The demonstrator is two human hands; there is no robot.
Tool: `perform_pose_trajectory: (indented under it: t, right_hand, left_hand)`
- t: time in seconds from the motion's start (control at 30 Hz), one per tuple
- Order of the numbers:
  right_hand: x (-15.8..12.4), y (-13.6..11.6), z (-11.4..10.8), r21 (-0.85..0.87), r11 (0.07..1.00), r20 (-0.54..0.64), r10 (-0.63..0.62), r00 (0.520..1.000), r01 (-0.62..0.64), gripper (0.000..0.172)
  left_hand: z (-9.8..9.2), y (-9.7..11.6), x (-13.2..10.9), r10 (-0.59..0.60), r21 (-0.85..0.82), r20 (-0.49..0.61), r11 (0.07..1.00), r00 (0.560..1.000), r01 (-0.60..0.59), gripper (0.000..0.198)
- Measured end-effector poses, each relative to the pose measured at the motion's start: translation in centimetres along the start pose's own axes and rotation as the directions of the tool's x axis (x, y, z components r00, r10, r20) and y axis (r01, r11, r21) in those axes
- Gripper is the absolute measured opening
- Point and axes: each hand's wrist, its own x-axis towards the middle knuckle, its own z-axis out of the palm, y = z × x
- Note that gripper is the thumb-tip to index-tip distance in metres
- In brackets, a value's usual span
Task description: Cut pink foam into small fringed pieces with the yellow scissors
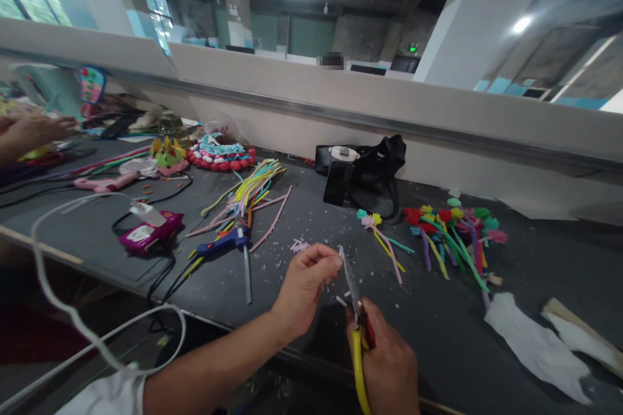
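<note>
My left hand (305, 284) is closed in a pinch on a small pale-lilac piece (341, 251), mostly hidden by the fingertips. My right hand (387, 356) grips a pair of scissors (354, 292) with yellow and red handles. The blades point away from me, their tips right at the lilac piece. Beneath both hands, small pale clippings are scattered on the dark table. A little heap of lilac bits (299, 245) lies just beyond my left hand. Further off rest three small pompom flowers (372, 219) on fuzzy stems.
On the left lie a blue glue gun (224, 243), loose fuzzy stems (253, 188), a magenta device (150, 232) and trailing cables. A black bag (374, 165) stands by the partition. To the right are colourful flowers (457, 233) and white paper (535, 337). Another person's hand (39, 128) shows far left.
</note>
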Motion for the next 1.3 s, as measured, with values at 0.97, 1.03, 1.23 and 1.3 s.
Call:
perform_pose_trajectory:
  t: [0.97,1.03,1.23,1.3]
  right_hand:
    - [2.0,2.5,-1.9,0.397,0.818,0.149,0.39,0.909,-0.416,0.035]
    - [2.0,2.6,-1.9,0.416,0.804,0.152,0.399,0.904,-0.425,0.035]
    - [2.1,2.4,-2.0,0.429,0.797,0.162,0.395,0.904,-0.425,0.035]
    - [2.1,2.4,-1.9,0.443,0.79,0.176,0.387,0.905,-0.423,0.034]
  left_hand:
    - [-4.3,-1.0,5.2,0.207,0.821,0.462,0.267,0.863,-0.504,0.015]
    - [-3.7,-1.1,4.4,0.105,0.789,0.589,0.143,0.801,-0.598,0.012]
    - [-2.7,-2.3,2.8,-0.154,0.679,0.715,-0.08,0.682,-0.729,0.01]
    - [-2.6,-2.8,2.8,-0.168,0.67,0.717,-0.102,0.677,-0.735,0.006]
